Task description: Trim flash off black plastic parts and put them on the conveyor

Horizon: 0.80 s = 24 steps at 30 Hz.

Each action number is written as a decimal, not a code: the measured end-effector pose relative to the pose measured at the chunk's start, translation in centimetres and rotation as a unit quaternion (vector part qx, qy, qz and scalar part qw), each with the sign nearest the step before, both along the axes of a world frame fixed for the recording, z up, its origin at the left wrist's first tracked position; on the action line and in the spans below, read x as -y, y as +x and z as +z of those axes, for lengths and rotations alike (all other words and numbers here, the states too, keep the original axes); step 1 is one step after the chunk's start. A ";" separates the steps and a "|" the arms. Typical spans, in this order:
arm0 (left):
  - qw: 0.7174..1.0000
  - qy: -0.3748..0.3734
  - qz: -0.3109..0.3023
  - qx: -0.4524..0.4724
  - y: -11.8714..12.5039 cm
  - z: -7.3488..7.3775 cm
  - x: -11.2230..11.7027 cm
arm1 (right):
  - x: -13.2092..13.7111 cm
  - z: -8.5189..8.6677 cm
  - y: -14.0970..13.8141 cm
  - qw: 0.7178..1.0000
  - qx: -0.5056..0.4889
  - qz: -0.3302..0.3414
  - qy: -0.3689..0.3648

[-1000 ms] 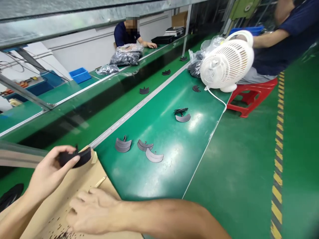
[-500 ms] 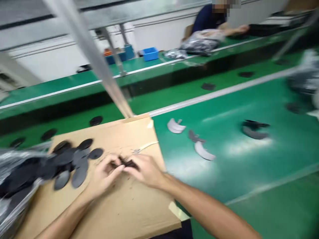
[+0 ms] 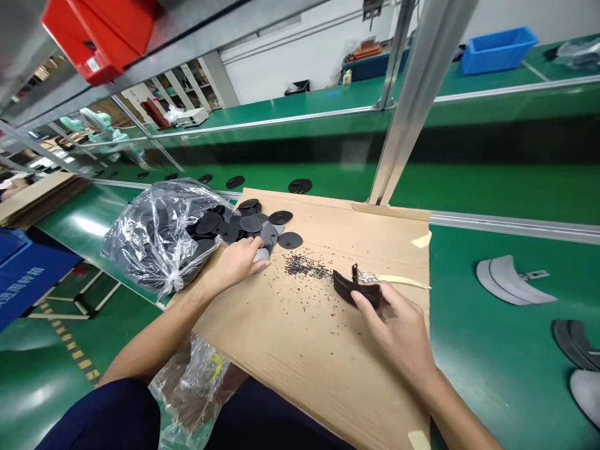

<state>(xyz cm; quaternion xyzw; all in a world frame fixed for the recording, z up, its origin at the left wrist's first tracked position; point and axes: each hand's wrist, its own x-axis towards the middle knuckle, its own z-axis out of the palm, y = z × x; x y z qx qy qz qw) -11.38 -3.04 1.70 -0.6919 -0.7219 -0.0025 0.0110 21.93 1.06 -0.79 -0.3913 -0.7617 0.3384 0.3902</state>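
From the head camera, the left hand point(image 3: 239, 262) lies at the edge of a heap of round black discs point(image 3: 250, 224), its fingers point(image 3: 248, 256) curled over a grey disc point(image 3: 261, 254). The right hand point(image 3: 398, 328) is clenched, its fingers point(image 3: 368, 301) gripping a dark curved piece point(image 3: 349, 289) above a cardboard sheet point(image 3: 323, 369). Black crumbs point(image 3: 300, 266) are scattered on the cardboard between the hands. A clear plastic bag of discs point(image 3: 159, 240) touches the heap at its left.

The cardboard lies across a green surface point(image 3: 487, 381), with pale grey curved pieces point(image 3: 509, 281) to the right. Aluminium uprights point(image 3: 415, 106) rise behind it. Further off are a blue crate point(image 3: 499, 50) on a green bench and a red bin point(image 3: 96, 37) overhead.
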 end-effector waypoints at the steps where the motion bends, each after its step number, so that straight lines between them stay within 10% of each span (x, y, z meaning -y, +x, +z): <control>1: 1.000 0.000 0.007 0.003 0.0 -0.2 0.2 | 0.0 0.0 0.0 1.000 -0.001 -0.003 -0.005; 7: 0.981 0.053 0.026 0.187 1.7 1.1 0.5 | 0.2 -0.1 0.1 0.998 -0.019 0.009 -0.064; 13: 0.858 0.107 -0.088 0.494 7.9 1.7 -0.8 | 0.6 0.4 0.1 0.984 -0.052 0.059 -0.161; 24: 0.844 0.201 -0.280 0.412 13.3 -2.6 -0.2 | 1.1 1.1 -0.2 0.969 -0.040 0.134 -0.204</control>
